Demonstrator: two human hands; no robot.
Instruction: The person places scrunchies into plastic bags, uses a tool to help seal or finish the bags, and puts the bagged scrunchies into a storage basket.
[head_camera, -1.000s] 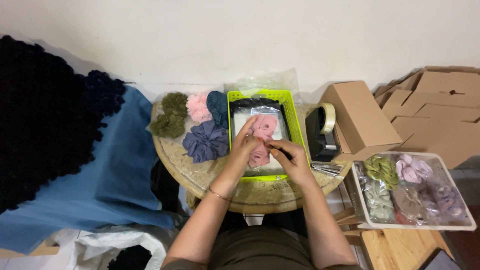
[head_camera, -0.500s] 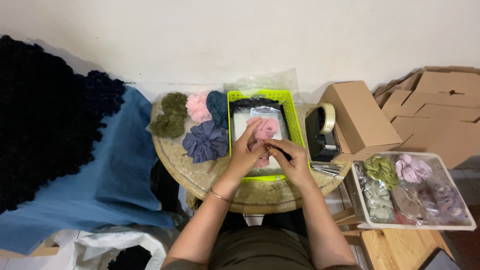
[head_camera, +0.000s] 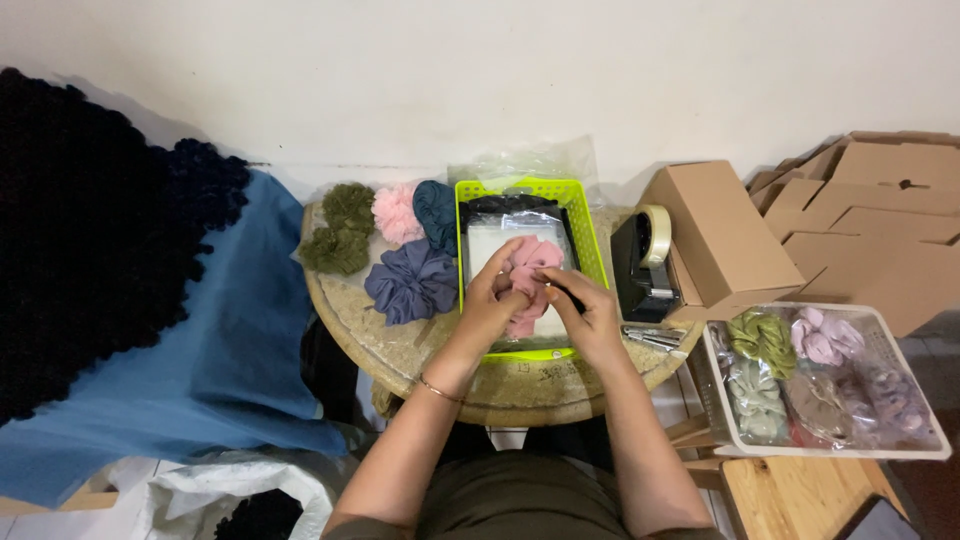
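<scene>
A pink scrunchie (head_camera: 530, 268) lies over a clear plastic bag inside a bright green basket (head_camera: 590, 230) on a small round table (head_camera: 400, 345). My left hand (head_camera: 490, 300) grips the scrunchie's left side, fingers curled around the fabric. My right hand (head_camera: 590, 310) pinches its lower right edge, and a thin dark item shows between those fingers. Both hands meet over the basket's near half.
Olive, pink, teal and slate-blue scrunchies (head_camera: 412, 280) lie left of the basket. A black tape dispenser (head_camera: 645, 262) and cardboard boxes (head_camera: 720, 235) stand to the right. A white tray (head_camera: 905, 445) of bagged scrunchies sits at lower right. Blue cloth (head_camera: 220, 340) hangs at left.
The pink scrunchie has been gathered tighter between my hands, and my left hand has shifted slightly lower and closer to my right.
</scene>
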